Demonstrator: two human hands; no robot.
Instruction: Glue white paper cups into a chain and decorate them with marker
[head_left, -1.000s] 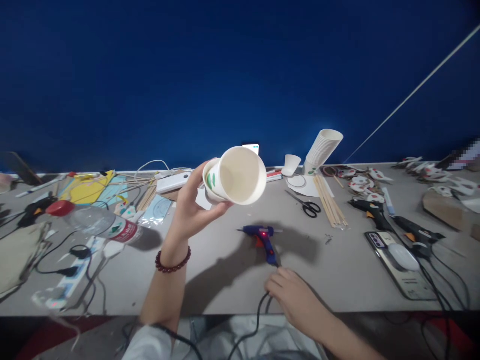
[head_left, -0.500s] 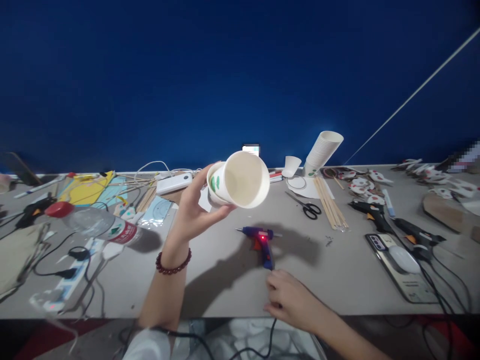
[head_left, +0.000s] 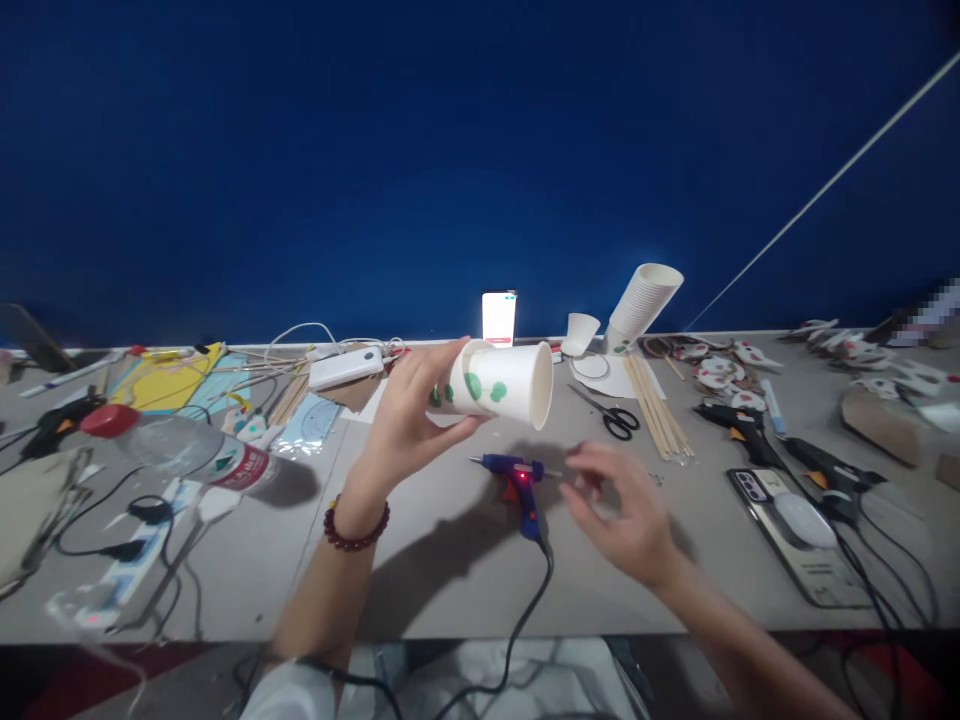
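Observation:
Above the table's middle, my left hand [head_left: 412, 415] grips white paper cups [head_left: 510, 385] with green leaf prints. They lie sideways with an open rim to the right; a second cup seems to sit behind the front one, partly covered by my fingers. My right hand [head_left: 622, 515] is raised beside the cups, its fingers bent and apart, with nothing visible in it. Just left of that hand, a blue hot glue gun [head_left: 525, 480] lies on the table with a red light on, its nozzle pointing left and a glue stick at its back.
A lit phone [head_left: 499, 318] leans at the blue wall. Scissors [head_left: 619, 422], wooden sticks [head_left: 660, 410] and stacked paper cups [head_left: 643, 305] lie right of centre. A plastic bottle [head_left: 180, 445] and power strip [head_left: 146, 560] are left; another phone [head_left: 795, 540] and black glue guns [head_left: 750, 432] are right.
My left hand has turned the cups from facing me to sideways and lowered them slightly. My right hand has left the glue gun's cable and moved up and right, its fingers spreading.

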